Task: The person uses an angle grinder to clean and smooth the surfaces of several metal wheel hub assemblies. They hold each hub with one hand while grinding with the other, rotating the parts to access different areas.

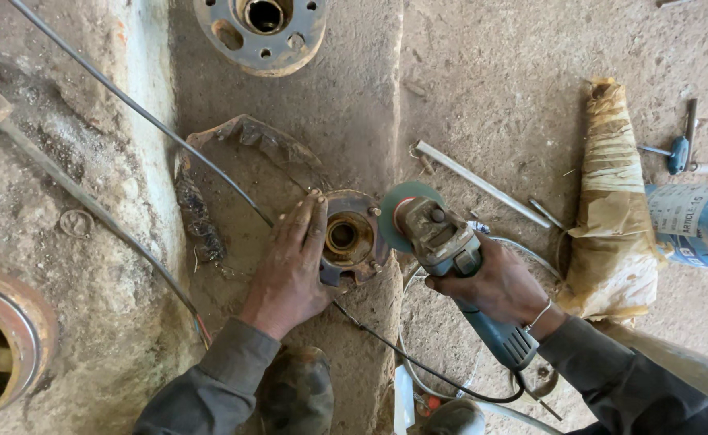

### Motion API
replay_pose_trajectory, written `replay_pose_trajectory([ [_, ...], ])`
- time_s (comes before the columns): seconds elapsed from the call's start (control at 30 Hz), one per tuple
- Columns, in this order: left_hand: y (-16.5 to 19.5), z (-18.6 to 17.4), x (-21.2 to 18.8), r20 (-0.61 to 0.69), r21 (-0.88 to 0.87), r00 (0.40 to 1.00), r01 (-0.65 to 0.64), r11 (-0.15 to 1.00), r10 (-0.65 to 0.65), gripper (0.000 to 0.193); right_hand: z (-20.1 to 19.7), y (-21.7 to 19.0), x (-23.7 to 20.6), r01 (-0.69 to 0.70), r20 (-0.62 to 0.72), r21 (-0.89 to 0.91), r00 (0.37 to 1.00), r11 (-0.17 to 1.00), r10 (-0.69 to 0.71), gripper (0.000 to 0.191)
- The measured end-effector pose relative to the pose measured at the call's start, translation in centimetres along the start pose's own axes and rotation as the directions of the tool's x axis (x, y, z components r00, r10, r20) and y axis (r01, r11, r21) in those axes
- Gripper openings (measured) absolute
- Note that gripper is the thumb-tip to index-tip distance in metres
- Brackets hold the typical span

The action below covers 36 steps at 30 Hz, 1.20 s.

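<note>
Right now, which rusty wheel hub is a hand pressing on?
The lower hub, beside the grinder disc; the left hand rests on it. The top hub lies untouched.
</note>
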<state>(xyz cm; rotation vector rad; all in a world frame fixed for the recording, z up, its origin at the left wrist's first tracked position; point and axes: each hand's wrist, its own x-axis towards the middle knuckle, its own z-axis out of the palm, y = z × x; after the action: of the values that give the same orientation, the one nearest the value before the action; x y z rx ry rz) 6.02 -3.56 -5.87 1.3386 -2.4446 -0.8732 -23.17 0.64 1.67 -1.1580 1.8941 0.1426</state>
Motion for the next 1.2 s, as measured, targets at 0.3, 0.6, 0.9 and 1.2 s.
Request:
replay_pose_trajectory([
  [0.3,0.4,-0.3,0.1,0.044,-0.024,0.999,0.005,1.0,-0.004,0.125,-0.9,-0.6,0.5,-0.019,0.017,0.05,1.0,0.999,0.018,0.074],
  [0.6,-0.2,0.2,0.6,0.155,0.056,0.987,0.038,0.998,-0.046,0.133,-1.1,-0.6,2.0,0.055,0.052,0.092,0.997,0.994,-0.06,0.072],
  [0.9,0.2,0.0,0.3,0.115,0.032,0.993,0.035,0.999,-0.038,0.122,-1.4,-1.1,3.2,0.086,0.015,0.118,0.996,0.989,-0.088,0.075],
  [1.2,0.3,-0.4,0.2,0.047,-0.023,0.999,0.009,1.0,-0.008,0.117,-1.5,-1.2,1.3,0.086,-0.011,0.08,0.996,0.993,-0.085,0.073],
])
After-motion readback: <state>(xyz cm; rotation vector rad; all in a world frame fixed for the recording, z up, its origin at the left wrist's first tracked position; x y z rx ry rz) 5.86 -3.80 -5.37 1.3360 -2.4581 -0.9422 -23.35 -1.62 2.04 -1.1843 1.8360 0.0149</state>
